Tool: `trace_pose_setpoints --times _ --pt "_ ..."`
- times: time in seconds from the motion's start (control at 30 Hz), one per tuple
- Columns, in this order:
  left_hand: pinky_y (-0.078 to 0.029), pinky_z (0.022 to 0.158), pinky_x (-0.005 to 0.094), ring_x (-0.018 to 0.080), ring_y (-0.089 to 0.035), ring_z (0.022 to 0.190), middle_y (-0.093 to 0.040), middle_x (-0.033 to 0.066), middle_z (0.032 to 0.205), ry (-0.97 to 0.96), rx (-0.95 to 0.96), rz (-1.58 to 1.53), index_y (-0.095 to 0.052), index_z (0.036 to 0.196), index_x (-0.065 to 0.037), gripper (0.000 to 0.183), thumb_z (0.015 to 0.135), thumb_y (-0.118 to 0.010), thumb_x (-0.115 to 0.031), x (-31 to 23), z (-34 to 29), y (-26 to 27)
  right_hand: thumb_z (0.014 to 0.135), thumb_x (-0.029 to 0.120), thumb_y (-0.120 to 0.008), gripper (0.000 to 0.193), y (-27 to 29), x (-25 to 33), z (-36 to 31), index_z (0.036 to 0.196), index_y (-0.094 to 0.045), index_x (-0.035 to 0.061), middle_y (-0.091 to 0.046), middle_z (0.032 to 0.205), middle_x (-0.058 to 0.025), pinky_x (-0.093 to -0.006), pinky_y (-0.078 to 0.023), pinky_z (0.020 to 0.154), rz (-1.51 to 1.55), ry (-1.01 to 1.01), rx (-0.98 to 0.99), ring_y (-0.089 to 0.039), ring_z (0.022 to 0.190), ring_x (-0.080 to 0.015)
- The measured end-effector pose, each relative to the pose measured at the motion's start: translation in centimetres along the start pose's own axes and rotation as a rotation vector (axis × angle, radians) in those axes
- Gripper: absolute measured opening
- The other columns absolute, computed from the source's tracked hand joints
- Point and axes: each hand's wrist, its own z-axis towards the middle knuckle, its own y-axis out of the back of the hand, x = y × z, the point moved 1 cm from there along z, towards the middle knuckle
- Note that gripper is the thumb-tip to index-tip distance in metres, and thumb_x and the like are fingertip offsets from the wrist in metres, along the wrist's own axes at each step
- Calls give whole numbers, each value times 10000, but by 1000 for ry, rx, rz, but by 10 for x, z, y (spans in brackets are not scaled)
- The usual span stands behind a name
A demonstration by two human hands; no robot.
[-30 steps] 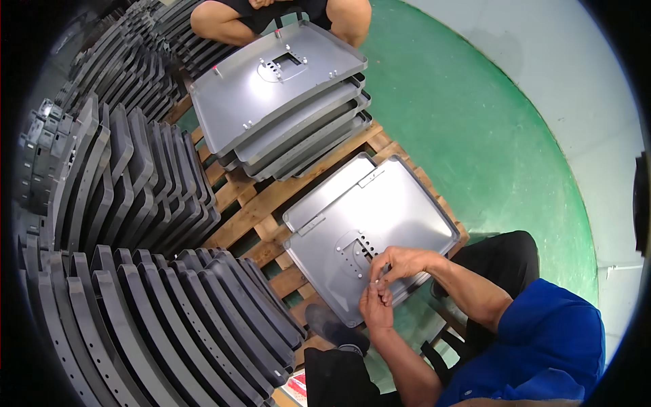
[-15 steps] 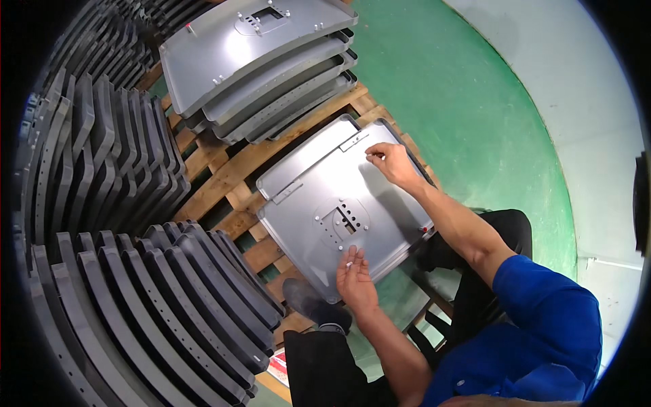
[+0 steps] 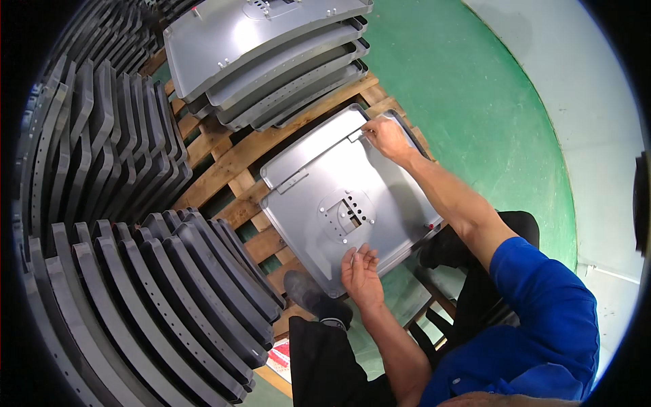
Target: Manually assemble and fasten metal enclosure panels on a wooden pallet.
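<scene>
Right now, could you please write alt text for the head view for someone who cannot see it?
The right hand is at a bracket on a grey panel, the left hand palm up at its near edge; more panels are beyond and to the left.

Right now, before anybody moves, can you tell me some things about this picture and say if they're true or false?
1. The right hand is over the grey metal panel. True.
2. The left hand is touching the right hand. False: the hands are well apart, with the left hand by the panel's near edge.
3. The floor is red. False: it is green.
4. The sleeve on the right arm is blue. True.
5. The panel has no holes in it. False: there are several round holes and a bigger opening.
</scene>
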Motion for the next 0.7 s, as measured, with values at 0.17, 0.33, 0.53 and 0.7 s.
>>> trace_pose_setpoints --times 0.17,0.33,0.53,0.7 --pt "-482 738 287 181 -618 844 -651 140 1017 -2 -15 -16 -559 1146 -37 219 964 -529 -154 -5 -2 0 773 104 -608 158 -4 9 12 897 -698 68 -663 897 -110 -409 -515 788 -103 63 84 -618 912 -298" --pt "-480 744 282 162 -603 813 -656 118 977 17 -41 3 -557 1178 -28 252 962 -534 -156 -2 -1 -8 774 87 -583 155 -4 -2 16 874 -700 73 -669 906 -101 -395 -521 801 -171 150 105 -608 944 -281" --pt "-467 764 299 166 -596 795 -654 123 962 -24 -61 -24 -537 1199 8 280 955 -534 -129 -3 -6 -4 766 90 -574 154 -3 13 23 843 -697 39 -669 856 -133 -396 -534 782 -289 240 183 -619 922 -291" --pt "-474 783 297 162 -594 838 -647 105 972 17 -34 -39 -565 1124 -44 192 950 -542 -122 -4 -3 -8 783 96 -568 157 -3 4 30 830 -696 17 -658 824 -182 -412 -540 759 -204 227 189 -632 886 -323"
